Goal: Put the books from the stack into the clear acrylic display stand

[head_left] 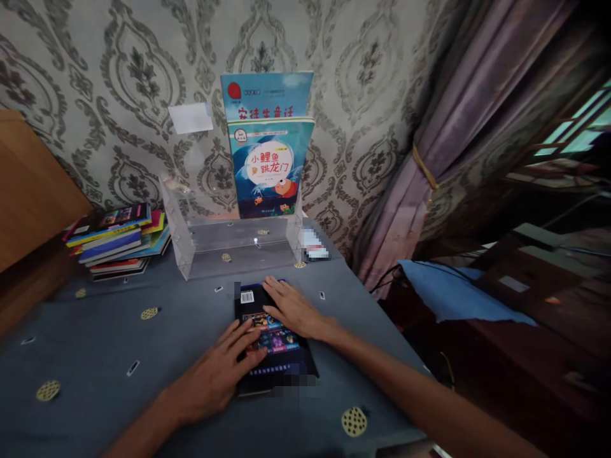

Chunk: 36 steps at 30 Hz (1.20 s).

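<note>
I'm watching both hands lying flat on a dark book point(274, 337) that is resting back cover up on the worktop point(119, 331). The left hand point(217, 375) is spreading its grip wide, fingers point(245, 337) pressing the lower left of the cover, nothing clasped. The right hand point(293, 308) is likewise lying open, palm down across the upper half beside the barcode label, probably pinning the book so it lies steady. Just beyond, a clear acrylic book stand point(229, 245) is standing against the patterned wall, holding two blue children's books point(270, 156) upright, covers facing out. To the left, a stack of books point(119, 238) is sitting flat. A purple curtain point(443, 146) is hanging to the right.
</note>
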Available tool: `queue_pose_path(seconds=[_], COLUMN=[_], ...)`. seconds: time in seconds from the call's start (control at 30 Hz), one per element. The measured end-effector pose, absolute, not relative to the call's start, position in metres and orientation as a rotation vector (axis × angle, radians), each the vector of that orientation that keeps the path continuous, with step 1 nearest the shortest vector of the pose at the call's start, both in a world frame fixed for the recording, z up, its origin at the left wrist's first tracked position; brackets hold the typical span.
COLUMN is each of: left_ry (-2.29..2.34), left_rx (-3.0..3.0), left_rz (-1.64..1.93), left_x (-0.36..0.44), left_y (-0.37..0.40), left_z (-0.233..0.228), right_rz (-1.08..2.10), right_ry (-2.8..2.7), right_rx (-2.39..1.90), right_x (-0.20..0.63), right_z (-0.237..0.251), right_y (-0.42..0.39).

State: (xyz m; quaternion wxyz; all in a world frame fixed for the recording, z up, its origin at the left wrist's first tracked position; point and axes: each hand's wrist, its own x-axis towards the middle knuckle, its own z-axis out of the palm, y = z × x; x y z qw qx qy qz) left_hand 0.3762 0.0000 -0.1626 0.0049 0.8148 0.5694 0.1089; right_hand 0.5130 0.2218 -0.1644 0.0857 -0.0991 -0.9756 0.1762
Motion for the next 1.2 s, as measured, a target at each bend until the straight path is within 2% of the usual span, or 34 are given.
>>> queue_pose_path(seconds=[0.2, 0.47, 0.77, 0.97, 1.2], left_ry=[1.783, 1.830, 1.785, 2.085, 2.137], left_rx=[2.579, 2.558, 2.355, 2.223, 2.313], left_rz=[0.344, 0.252, 0.086, 0.270, 0.316], left_x=[0.377, 0.373, 0.336, 0.300, 0.309], left_y=[-0.001, 0.015, 0.013, 0.043, 0.051], left_z=[-0.160, -0.160, -0.123, -0.137, -0.148], right_rz=[0.517, 0.646, 0.564, 0.630, 0.599], right_ry=[-2.816, -2.810, -2.761, -2.750, -2.771], right_rx=[-0.311, -0.234, -0.271, -0.301, -0.336], right_x=[0.535, 0.520, 0.516, 0.515, 0.516], right_z=[-0.182, -0.187, -0.189, -0.185, -0.180], right_y=[0.233, 0.255, 0.251, 0.249, 0.246])
